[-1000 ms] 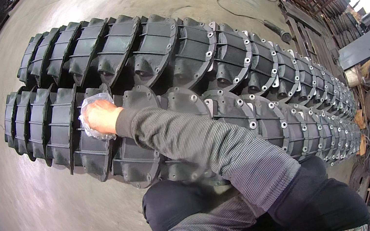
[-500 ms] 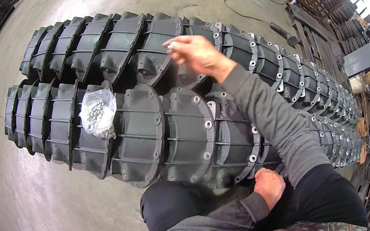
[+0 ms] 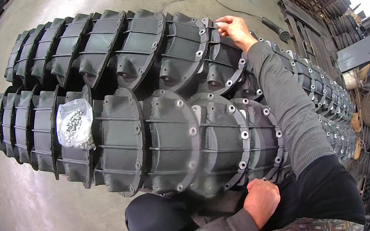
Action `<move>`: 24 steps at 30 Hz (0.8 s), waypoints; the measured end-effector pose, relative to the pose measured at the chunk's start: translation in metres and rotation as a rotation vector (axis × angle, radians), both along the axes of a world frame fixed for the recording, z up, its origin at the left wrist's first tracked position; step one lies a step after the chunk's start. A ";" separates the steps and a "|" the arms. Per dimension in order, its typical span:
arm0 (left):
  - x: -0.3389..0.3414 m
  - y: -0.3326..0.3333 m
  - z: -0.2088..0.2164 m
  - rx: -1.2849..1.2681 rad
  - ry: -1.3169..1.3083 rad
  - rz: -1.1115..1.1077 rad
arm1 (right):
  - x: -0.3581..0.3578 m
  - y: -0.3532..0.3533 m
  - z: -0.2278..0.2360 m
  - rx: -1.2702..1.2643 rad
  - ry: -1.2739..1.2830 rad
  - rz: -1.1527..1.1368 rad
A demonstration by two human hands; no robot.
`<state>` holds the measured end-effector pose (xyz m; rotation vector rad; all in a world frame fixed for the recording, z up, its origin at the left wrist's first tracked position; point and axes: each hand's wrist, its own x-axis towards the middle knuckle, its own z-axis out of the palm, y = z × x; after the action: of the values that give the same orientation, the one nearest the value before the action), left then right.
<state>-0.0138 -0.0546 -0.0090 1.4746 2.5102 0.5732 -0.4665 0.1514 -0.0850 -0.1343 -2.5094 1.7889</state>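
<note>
On the concrete floor (image 3: 42, 230), two long rows of dark ribbed metal covers (image 3: 175, 142) stand leaning against one another. At the far row's upper edge, the right hand (image 3: 232, 29) reaches out on a straight, grey-sleeved arm, fingertips (image 3: 219, 24) pinched together at a cover's bolted flange (image 3: 209, 29); what they pinch is too small to tell. Low against the near row, the left hand (image 3: 262, 201) rests loosely curled, holding nothing visible. Toward the near row's left end, a clear bag of small fasteners (image 3: 75, 125) sits atop the covers.
</note>
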 end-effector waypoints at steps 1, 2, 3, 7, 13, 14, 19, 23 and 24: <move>-0.002 -0.003 0.004 -0.003 0.015 0.001 | -0.009 0.010 -0.001 0.095 -0.007 -0.062; -0.004 -0.006 0.008 -0.007 0.029 0.002 | -0.017 0.018 -0.004 0.186 0.018 -0.104; -0.006 -0.008 0.011 -0.004 0.004 0.006 | -0.024 0.025 -0.007 0.283 0.011 -0.124; -0.014 -0.012 0.017 -0.031 -0.082 -0.013 | -0.044 0.037 -0.026 0.474 0.053 -0.070; -0.017 -0.009 0.017 -0.097 -0.066 0.024 | -0.068 0.048 -0.044 0.790 0.210 -0.030; -0.017 -0.010 0.017 -0.095 -0.063 0.038 | -0.071 0.049 -0.047 0.825 0.240 -0.011; -0.014 -0.009 0.011 -0.103 -0.052 0.023 | -0.077 0.053 -0.056 0.876 0.299 0.019; -0.004 0.002 0.003 -0.051 -0.179 0.186 | -0.081 0.053 -0.055 0.995 0.402 0.119; -0.001 0.003 0.000 -0.051 -0.188 0.176 | -0.082 0.052 -0.054 1.037 0.424 0.147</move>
<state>-0.0153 -0.0512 -0.0087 1.1325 2.5008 0.6371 -0.5483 0.2036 -0.1390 0.4277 -2.7555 0.2868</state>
